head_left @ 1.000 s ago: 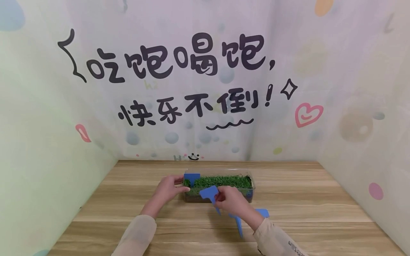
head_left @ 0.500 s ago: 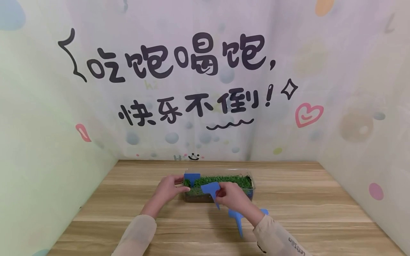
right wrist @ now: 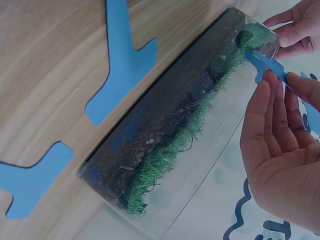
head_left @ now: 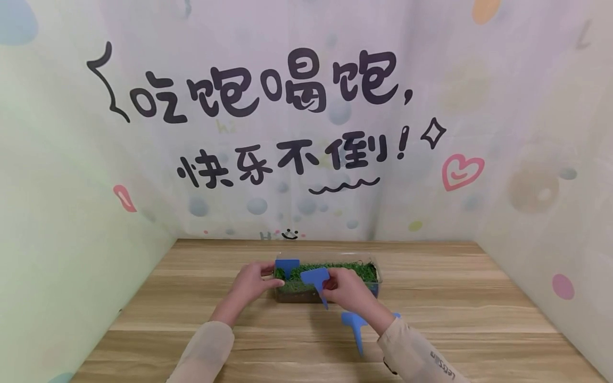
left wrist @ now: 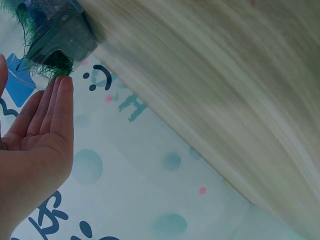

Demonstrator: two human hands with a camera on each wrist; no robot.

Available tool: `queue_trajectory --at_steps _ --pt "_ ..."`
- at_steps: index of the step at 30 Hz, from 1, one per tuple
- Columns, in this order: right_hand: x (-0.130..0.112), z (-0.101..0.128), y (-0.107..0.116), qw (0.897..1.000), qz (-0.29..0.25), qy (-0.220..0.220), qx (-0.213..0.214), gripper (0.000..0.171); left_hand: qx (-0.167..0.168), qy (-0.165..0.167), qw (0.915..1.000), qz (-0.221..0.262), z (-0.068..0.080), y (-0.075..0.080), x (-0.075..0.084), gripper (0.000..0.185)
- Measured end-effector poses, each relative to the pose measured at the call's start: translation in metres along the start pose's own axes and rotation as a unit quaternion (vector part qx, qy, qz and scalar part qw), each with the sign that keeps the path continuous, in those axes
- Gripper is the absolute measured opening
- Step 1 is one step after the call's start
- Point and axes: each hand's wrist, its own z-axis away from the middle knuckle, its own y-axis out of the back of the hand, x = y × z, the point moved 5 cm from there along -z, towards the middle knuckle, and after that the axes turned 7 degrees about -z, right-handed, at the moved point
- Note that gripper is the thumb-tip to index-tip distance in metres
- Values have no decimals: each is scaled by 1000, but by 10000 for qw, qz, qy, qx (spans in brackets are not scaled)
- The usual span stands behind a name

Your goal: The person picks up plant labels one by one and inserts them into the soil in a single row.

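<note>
Head view, left to right. Left hand [head_left: 252, 283] rests against the left end of the clear plastic rectangular box [head_left: 375, 290], thumb and fingers bracing that end; left wrist view shows the fingers [left wrist: 56, 102] straight, tips touching the box corner, nothing pinched. Just right of that hand a blue T-shaped plastic plant marker [head_left: 287, 264] stands upright in the green grass [head_left: 351, 271], which lies over dark soil [right wrist: 165, 120] inside the box. Right hand [head_left: 348, 292] pinches a second blue T-shaped marker [head_left: 316, 280] by its stem, head up, point down, in front of the box's near wall; the hand hides part of that wall. Below the grip, two more blue markers [head_left: 355, 325] lie flat on the light wooden table [head_left: 479, 319], partly covered by the right wrist and beige sleeve [head_left: 416, 356].
</note>
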Motion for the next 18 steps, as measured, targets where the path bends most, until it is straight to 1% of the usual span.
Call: queue_trajectory --at_steps 10,18 --pt "0 -3 2 9999 -1 -79 110 9 11 -17 10000 8 0 0 0 63" --pt "0 -5 4 9998 3 -30 213 9 -20 3 10000 54 1 0 1 63"
